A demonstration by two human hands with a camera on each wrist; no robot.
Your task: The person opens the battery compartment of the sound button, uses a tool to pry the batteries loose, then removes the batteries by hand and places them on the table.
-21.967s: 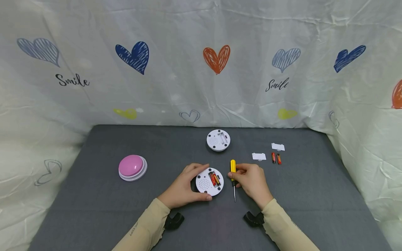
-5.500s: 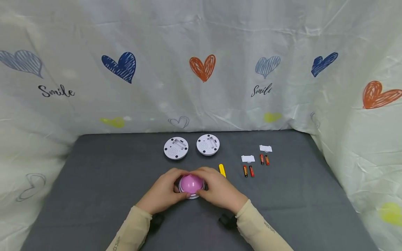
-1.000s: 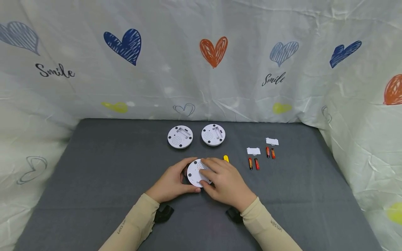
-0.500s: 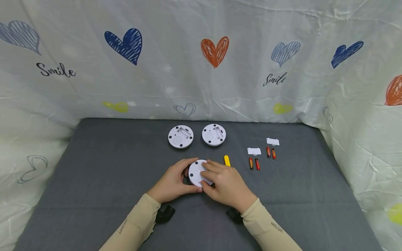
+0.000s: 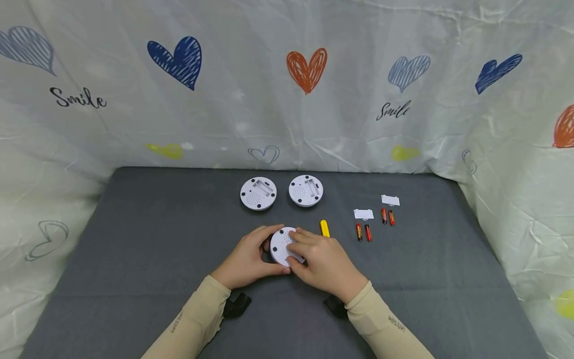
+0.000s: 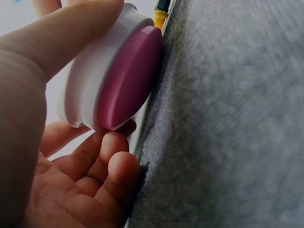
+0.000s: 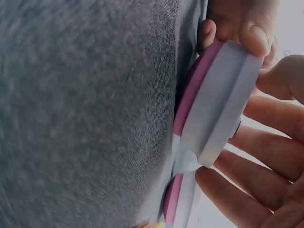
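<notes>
Underside up, a white round buzzer button (image 5: pixel 279 244) with a pink dome (image 6: pixel 130 78) is tilted above the dark cloth, dome facing down. My left hand (image 5: pixel 251 257) grips its rim between thumb and fingers. The right hand (image 5: pixel 325 259) lays fairly straight fingertips on the white underside, covering the part where the battery compartment would be. In the head view a yellow screwdriver handle (image 5: pixel 325 228) sticks out behind the right hand, which hides the rest of it. Two more buzzers (image 5: pixel 252 199) (image 5: pixel 298 192) lie upside down behind, their battery slots uncovered and without batteries.
To the right on the grey-covered table (image 5: pixel 148 239) lie two white battery covers (image 5: pixel 363 214) (image 5: pixel 390 200). Several small red batteries (image 5: pixel 359 232) (image 5: pixel 392 217) lie near them in pairs. A white curtain (image 5: pixel 242 99) with printed hearts stands behind the table.
Since the oldest frame the screwdriver was laid down, another buzzer was emptied and placed at the back, and the pink-domed one was brought over and turned upside down. Over the last second, hands barely moved.
</notes>
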